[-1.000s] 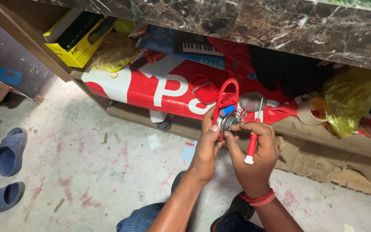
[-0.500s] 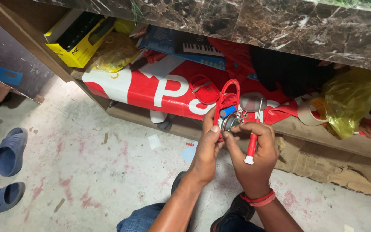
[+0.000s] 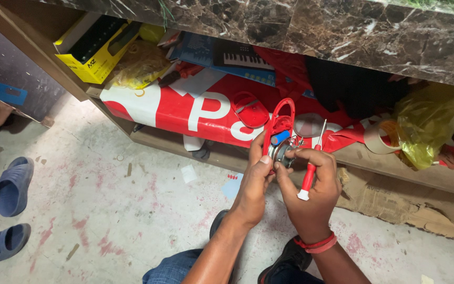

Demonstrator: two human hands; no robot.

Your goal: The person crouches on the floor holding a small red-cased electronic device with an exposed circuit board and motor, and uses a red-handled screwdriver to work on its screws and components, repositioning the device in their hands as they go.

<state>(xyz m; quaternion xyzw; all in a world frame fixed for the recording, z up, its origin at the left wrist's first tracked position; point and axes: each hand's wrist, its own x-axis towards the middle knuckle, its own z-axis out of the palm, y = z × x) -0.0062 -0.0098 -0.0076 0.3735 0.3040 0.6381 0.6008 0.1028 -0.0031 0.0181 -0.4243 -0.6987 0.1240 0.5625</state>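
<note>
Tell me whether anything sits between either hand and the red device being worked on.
Nothing visible does. The left hand already has the red device in its grip at the round metal part. The right hand touches that same part with its fingertips while holding a red-handled screwdriver beside it, tip up.

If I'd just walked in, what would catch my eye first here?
Probably the two hands at centre: the left hand grips a red plastic frame with a round metal part, while the right hand holds a small red-handled screwdriver. Behind them, a big red and white banner fills the low shelf; blue slippers lie on the floor at left.
</note>
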